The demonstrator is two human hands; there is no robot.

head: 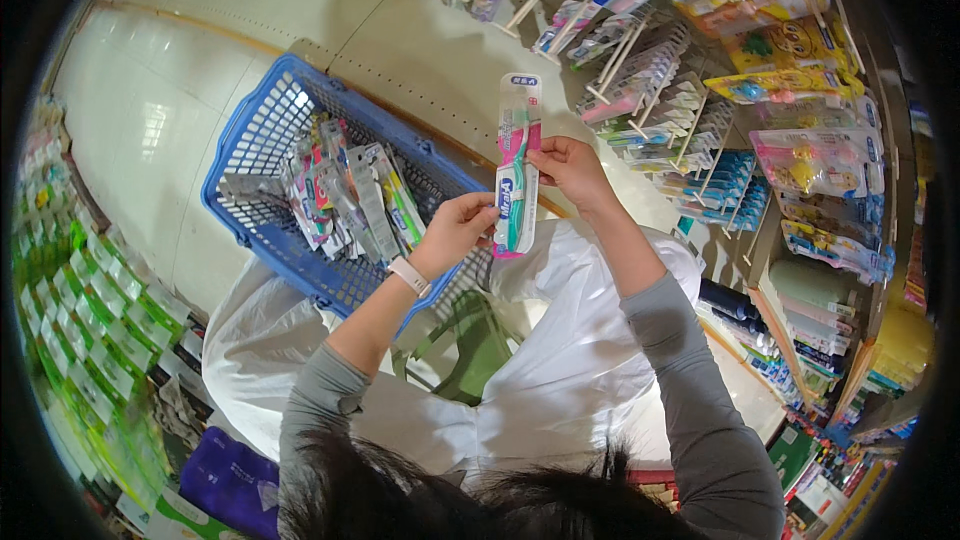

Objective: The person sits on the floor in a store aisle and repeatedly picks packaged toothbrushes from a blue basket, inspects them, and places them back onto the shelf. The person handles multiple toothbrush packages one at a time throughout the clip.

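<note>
A blister-packed toothbrush [517,165] with a green handle and a pink and white card stands roughly upright between my hands. My left hand [459,231], with a pale band at the wrist, pinches its lower left edge. Higher up, on the right edge, my right hand [571,171] grips it with thumb and fingers. Left of my hands, a blue plastic shopping basket [259,236] holds several packaged toothbrushes [367,202] in a loose pile.
Packed toothbrushes [660,75] hang on metal pegs at the right, beside a shelf with more goods [814,300]. A green bag [472,352] lies between my knees. Green and white packages [97,315] line the left side, with a purple package [229,480] at lower left.
</note>
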